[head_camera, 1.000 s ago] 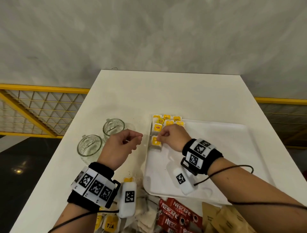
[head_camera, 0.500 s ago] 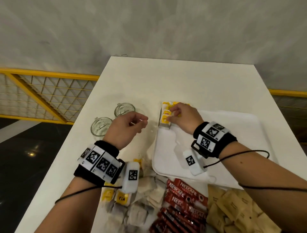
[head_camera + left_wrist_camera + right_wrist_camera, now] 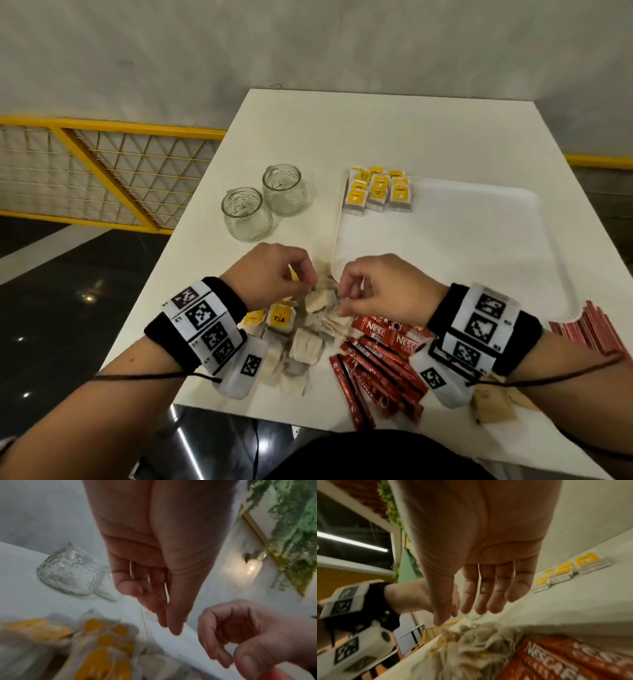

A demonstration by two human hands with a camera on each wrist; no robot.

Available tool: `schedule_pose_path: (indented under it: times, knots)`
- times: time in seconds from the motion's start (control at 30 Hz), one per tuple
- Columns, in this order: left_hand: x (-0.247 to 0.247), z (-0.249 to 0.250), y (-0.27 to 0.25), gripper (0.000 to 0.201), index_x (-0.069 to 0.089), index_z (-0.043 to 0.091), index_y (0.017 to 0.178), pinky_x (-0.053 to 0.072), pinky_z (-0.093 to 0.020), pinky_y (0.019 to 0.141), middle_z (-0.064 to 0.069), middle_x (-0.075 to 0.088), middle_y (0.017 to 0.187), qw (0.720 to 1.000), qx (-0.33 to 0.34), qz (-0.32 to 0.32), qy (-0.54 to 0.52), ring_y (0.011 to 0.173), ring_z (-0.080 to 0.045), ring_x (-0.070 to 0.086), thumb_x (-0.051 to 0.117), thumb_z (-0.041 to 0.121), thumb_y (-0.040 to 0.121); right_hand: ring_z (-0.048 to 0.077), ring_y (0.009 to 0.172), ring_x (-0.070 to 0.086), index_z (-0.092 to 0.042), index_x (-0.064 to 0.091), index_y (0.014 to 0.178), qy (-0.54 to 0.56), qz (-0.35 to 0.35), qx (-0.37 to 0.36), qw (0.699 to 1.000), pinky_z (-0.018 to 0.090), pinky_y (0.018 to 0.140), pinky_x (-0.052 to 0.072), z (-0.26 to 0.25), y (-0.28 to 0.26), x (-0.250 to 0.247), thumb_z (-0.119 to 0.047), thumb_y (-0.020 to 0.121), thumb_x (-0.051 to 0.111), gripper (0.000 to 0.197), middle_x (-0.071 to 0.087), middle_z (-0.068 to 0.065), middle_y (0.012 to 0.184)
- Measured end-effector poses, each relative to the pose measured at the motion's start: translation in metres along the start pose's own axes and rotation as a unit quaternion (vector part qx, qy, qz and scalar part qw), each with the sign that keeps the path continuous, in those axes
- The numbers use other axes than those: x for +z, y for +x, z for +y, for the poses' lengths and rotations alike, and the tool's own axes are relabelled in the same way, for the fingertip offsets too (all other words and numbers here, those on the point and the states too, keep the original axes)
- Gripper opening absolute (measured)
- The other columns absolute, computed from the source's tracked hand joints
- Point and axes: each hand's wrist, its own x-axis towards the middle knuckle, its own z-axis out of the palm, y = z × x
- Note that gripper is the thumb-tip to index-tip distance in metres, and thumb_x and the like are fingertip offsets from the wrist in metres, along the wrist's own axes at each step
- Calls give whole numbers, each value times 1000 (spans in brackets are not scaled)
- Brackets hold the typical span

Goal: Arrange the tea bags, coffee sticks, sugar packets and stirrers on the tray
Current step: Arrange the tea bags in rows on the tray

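A white tray [image 3: 445,257] lies on the right of the table, with yellow-tagged tea bags [image 3: 376,192] lined up in its far left corner. In front of the tray sits a loose pile of tea bags [image 3: 308,342]. Both hands hover over it. My left hand [image 3: 303,279] has thumb and fingertips pinched together, and a thin tea bag string [image 3: 145,626] hangs from them. My right hand [image 3: 344,301] reaches down with loosely bent fingers [image 3: 481,601] just above the pile and holds nothing I can see. Red coffee sticks [image 3: 380,370] lie beside the pile.
Two glass jars [image 3: 246,214] [image 3: 284,193] stand left of the tray. Brown sugar packets [image 3: 493,407] lie under my right wrist, and a row of red stirrers [image 3: 592,332] is at the far right. The table's front edge is close behind the pile.
My right hand left the arranged tea bags in the tray's corner and came back to the loose pile. The left hand also dropped to the pile, and the view tilted down.
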Motion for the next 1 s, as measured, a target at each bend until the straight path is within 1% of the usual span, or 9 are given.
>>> schedule_pose_path:
  times: [0.1,0.2,0.37,0.5,0.57,0.67,0.77,0.93,1.0]
  knots:
    - [13,0,-12,11,67,34,84,45,-22,66,16,68,87,995,5,-65,75,67,4,57,75,36,77,6,82,57,-33,60,91,-109,-13,2,994,29,69,48,-10,-7,18,-65,65,73,43,59,-13,92]
    - [24,5,-20,30,66,35,97,46,-25,70,18,65,92,981,0,-117,155,81,-1,57,74,50,73,11,85,55,-30,54,95,-171,-16,5,985,29,64,43,-13,-6,31,-69,63,70,53,54,-12,97]
    - [34,12,-22,37,60,35,103,39,-26,63,17,55,87,959,11,-152,241,80,-7,52,75,48,72,17,88,59,-26,59,95,-210,4,7,978,27,60,33,-11,1,40,-47,79,64,27,59,-6,95]
    - [23,7,-18,21,64,33,100,45,-27,70,18,59,82,986,7,-67,151,74,-2,54,69,41,80,19,86,61,-25,64,94,-203,33,28,978,27,61,34,-11,-2,29,-40,86,59,17,66,-4,92]
    - [15,6,-16,27,64,32,102,46,-26,72,17,63,86,996,12,-18,86,71,4,55,73,41,79,17,84,62,-26,67,94,-192,47,31,980,27,61,37,-13,-5,14,-41,86,60,18,67,-6,90]
    - [9,10,-13,57,56,32,118,47,-22,78,17,62,106,1000,17,7,-22,92,1,59,82,45,69,11,80,61,-26,70,94,-146,62,18,987,26,63,41,-20,-9,-12,-41,83,67,19,68,-10,86]
    - [10,19,-8,76,51,36,127,49,-27,94,17,62,121,985,37,-38,-162,115,1,56,85,49,61,5,70,59,-25,72,89,-63,68,0,996,23,65,44,-33,-6,-30,-37,80,73,16,63,-15,72]
    - [10,22,-1,42,61,13,111,51,-33,91,0,73,99,958,65,-33,-276,97,-16,67,78,31,78,8,67,63,-19,74,87,14,86,-23,996,24,65,47,-49,7,-38,-28,79,76,13,70,-4,72]
    - [11,17,-2,23,61,8,103,50,-28,85,-3,73,88,957,73,-29,-278,87,-15,68,70,23,88,10,67,63,-17,75,88,44,103,-24,993,25,67,48,-48,12,-32,-27,79,76,13,71,-2,74]
